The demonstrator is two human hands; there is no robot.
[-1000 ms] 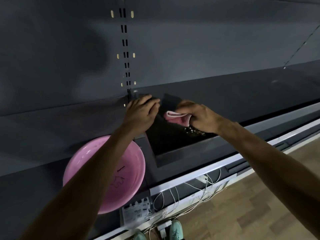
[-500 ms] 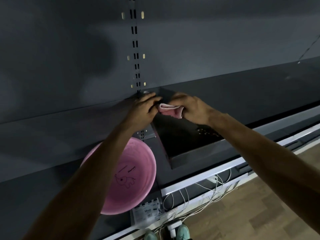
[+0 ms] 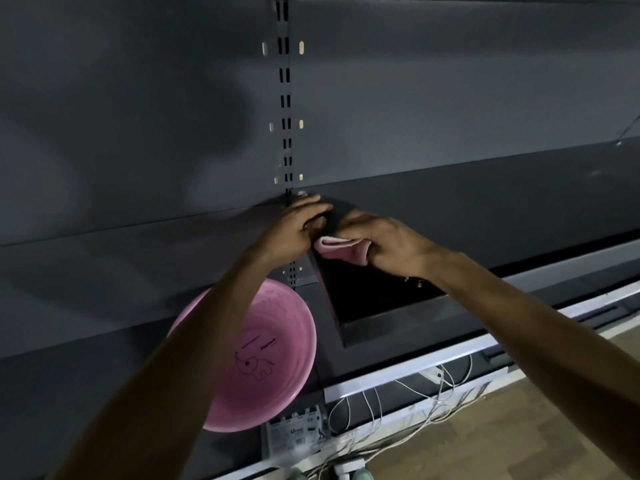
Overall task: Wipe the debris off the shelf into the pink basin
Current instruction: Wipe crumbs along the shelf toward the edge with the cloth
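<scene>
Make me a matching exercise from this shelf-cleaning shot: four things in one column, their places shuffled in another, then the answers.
1 round pink plastic basin
2 folded pink cloth
3 small pale debris crumbs
4 loose white cables

A on the dark shelf beside the right wrist
B below the shelf's white front rail
C under the left forearm
D gripped in the right hand

Pairs: 1-C, 2-D, 3-A, 4-B.

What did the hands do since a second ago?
The right hand slid the cloth left along the shelf, up close to the left hand. The left hand kept holding the shelf's edge; debris and basin stayed put.
</scene>
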